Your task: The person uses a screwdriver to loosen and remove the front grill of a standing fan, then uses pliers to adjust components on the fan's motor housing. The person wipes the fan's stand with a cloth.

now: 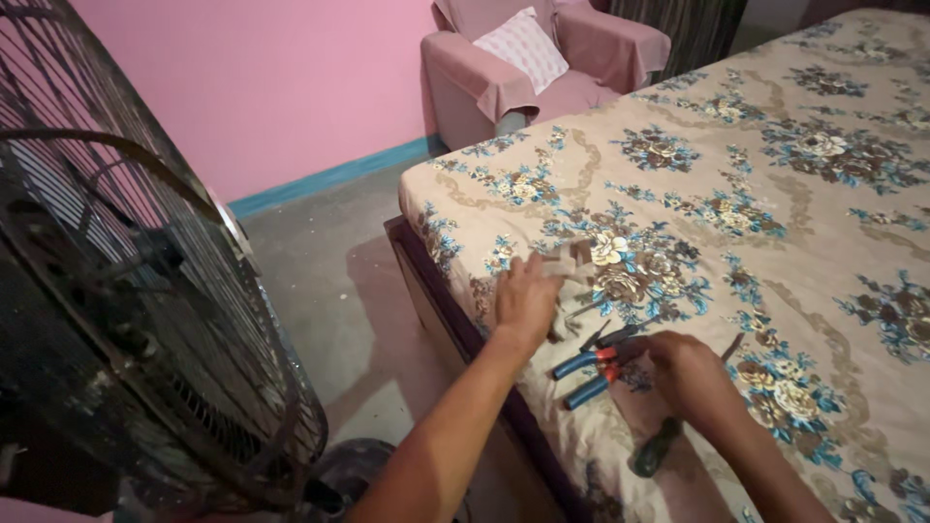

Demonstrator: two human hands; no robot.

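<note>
Blue-handled pliers (593,368) lie on the bed (823,242) under the right hand (690,373), fingers loosely curled on them; left hand (528,295) pinches a small part (blurred); fan (126,320) untouched beside.

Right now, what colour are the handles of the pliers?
Blue handles with red near the joint on the pliers, seen in the head view.

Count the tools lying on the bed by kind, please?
Pliers, blue and red handles: 1
Screwdriver, dark handle: 1
Total: 2
The left hand holds something blurred that cannot be told, so it is not counted. The right hand rests by the pliers on the bed.
</note>
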